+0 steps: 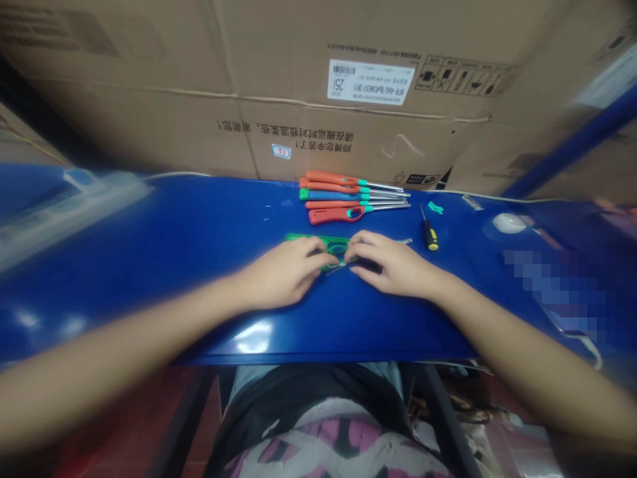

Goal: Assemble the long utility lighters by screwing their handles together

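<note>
A green lighter body (318, 238) lies on the blue table just behind my hands, partly covered by them. My left hand (286, 269) has its thumb and fingers pinched over the front of it, by a thin pale wire (329, 267). From the other side my right hand (391, 262) pinches close to the same spot, its fingertips nearly meeting the left ones. What exactly sits between the fingertips is too small to make out. A short metal end (405, 241) shows beyond my right hand.
Several long-nosed lighters (336, 196) lie in a row near the cardboard box (279, 66). A black and yellow screwdriver (429, 234), a small teal piece (435, 208) and a white rounded object (508, 223) are to the right. A blurred white strip (74, 206) stands left.
</note>
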A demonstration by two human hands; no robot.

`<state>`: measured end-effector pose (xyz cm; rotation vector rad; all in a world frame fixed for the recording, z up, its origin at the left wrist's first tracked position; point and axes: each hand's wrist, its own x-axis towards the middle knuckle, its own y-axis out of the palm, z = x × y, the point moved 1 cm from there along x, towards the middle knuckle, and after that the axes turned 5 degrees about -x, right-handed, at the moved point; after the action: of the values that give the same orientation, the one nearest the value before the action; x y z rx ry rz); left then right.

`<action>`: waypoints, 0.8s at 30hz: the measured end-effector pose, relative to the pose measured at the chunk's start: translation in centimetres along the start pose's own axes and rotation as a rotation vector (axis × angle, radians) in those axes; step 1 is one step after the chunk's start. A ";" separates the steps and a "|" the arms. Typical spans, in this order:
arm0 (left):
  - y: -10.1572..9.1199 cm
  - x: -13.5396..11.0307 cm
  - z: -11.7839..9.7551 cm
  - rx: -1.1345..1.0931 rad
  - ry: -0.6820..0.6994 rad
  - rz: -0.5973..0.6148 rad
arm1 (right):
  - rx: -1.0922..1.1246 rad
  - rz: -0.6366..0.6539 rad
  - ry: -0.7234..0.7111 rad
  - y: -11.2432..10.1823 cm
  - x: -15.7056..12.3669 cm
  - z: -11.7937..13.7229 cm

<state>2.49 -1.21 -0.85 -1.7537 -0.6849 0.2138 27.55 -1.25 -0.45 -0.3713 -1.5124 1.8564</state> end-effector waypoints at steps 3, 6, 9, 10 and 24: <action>0.0 0.0 0.0 -0.004 0.001 -0.001 | -0.003 -0.001 -0.008 0.0 0.0 0.0; 0.1 -0.1 0.1 -0.012 0.005 -0.009 | -0.002 0.004 -0.008 0.0 -0.1 0.0; 0.1 0.0 0.1 -0.023 0.005 -0.013 | -0.009 0.005 -0.014 -0.1 -0.1 0.0; 0.1 0.0 0.1 -0.024 0.005 -0.014 | -0.019 0.009 -0.014 -0.1 -0.1 0.0; 0.0 0.0 0.1 -0.027 0.033 -0.020 | -0.044 0.036 -0.007 -0.3 0.0 0.1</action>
<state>2.42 -1.11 -0.89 -1.7718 -0.6837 0.1628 27.60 -1.30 -0.20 -0.4155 -1.5632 1.8560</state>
